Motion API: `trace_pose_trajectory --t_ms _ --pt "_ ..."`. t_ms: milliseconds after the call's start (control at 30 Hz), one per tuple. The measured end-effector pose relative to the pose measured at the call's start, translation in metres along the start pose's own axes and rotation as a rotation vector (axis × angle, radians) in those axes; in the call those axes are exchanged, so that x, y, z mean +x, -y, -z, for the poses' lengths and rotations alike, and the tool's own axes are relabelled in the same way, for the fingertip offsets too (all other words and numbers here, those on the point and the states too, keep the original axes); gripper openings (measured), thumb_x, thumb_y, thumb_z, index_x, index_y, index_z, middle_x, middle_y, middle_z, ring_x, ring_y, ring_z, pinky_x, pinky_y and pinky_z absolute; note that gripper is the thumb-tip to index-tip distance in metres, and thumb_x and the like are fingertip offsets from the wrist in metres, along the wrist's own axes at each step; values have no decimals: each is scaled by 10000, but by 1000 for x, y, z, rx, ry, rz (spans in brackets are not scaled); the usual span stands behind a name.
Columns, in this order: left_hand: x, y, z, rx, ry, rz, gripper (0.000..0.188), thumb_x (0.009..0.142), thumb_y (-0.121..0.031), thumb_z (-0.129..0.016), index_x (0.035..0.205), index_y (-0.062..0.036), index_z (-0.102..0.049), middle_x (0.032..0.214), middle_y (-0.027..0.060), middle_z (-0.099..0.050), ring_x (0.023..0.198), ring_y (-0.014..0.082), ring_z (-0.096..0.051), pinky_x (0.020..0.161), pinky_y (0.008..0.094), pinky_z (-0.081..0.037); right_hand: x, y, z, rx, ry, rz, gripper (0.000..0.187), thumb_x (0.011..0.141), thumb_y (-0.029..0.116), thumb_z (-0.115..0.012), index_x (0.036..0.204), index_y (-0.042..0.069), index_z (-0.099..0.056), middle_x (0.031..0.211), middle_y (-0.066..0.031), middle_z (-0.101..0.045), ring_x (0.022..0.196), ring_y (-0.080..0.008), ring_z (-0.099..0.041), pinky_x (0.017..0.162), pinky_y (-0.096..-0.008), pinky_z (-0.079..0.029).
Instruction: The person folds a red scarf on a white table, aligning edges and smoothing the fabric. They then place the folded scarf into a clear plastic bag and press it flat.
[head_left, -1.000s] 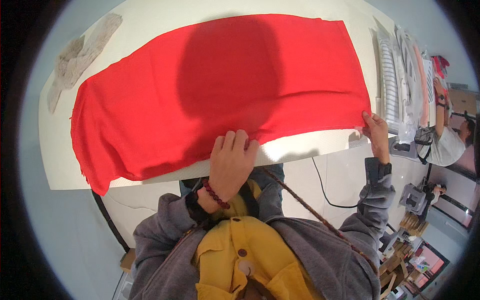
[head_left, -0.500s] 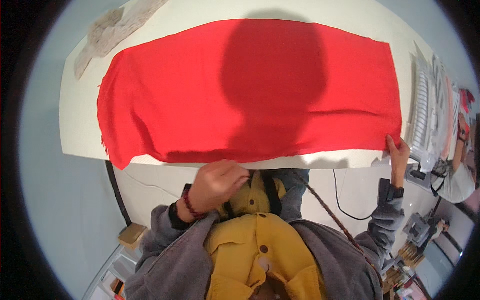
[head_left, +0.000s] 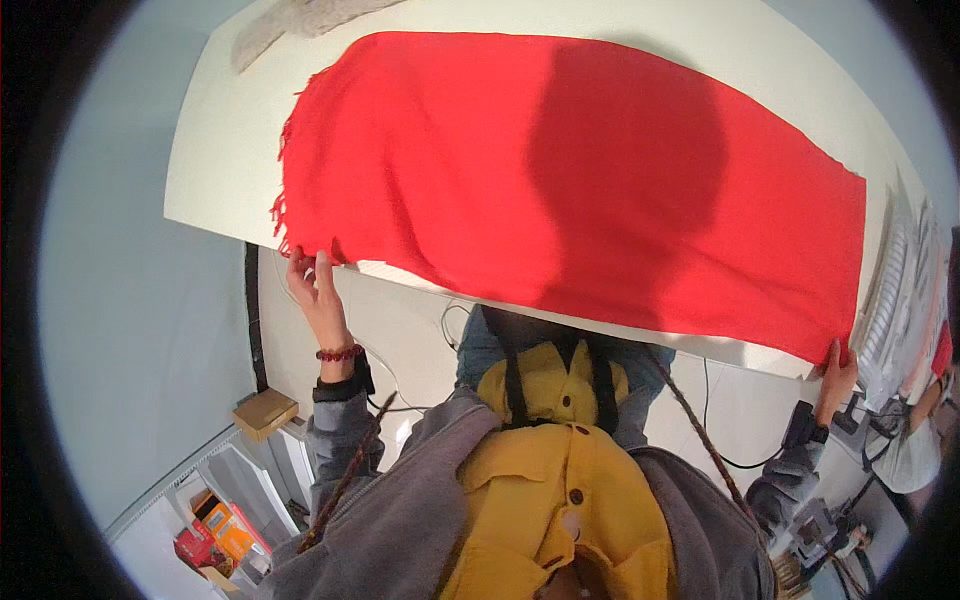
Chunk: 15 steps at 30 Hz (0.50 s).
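A red scarf [head_left: 450,150] with a fringed left end lies spread across a white table [head_left: 215,170]. At its near left corner, beside the fringe, my left hand [head_left: 318,300] grips the edge with the fingertips. My right hand [head_left: 838,380] holds the near right corner between thumb and fingers, the fingers partly hidden. Soft folds run through the cloth near its left end. A dark shadow falls over its right half.
A pale furry piece [head_left: 320,12] lies at the table's far left. Clear plastic-wrapped packages [head_left: 890,300] stack along the right end. Below on the left are a small cardboard box [head_left: 265,413] and a bin of colourful packets [head_left: 225,530]. Cables trail on the floor.
My left hand has gone from the middle of the near edge to the scarf's fringed left corner and taken hold. My right hand stays at the right corner. The whole view has turned and shifted.
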<state>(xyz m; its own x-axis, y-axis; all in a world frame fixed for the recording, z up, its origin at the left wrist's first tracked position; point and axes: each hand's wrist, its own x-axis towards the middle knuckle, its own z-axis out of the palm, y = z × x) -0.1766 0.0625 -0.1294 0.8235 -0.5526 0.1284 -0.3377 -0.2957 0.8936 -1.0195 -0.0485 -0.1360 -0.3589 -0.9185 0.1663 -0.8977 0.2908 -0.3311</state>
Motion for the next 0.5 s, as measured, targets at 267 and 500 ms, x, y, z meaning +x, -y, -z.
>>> trace_pose_trajectory --t_ms 267,500 --pt "54 12 24 658 92 -335 316 896 -272 -755 1083 -35 -661 934 130 -656 876 270 -591 834 415 -437 6 30 11 -402 134 -45 499 978 437 -610 1187 -17 -604 1015 -250 -697 872 -406 -671 762 -486 -516" --pt "84 -39 31 545 90 -393 225 993 -216 -631 937 -6 -571 757 146 -577 657 232 -525 658 346 -469 -22 212 45 -252 226 256 502 955 327 -669 1335 15 -569 1241 -189 -664 1111 -331 -658 931 -414 -519"
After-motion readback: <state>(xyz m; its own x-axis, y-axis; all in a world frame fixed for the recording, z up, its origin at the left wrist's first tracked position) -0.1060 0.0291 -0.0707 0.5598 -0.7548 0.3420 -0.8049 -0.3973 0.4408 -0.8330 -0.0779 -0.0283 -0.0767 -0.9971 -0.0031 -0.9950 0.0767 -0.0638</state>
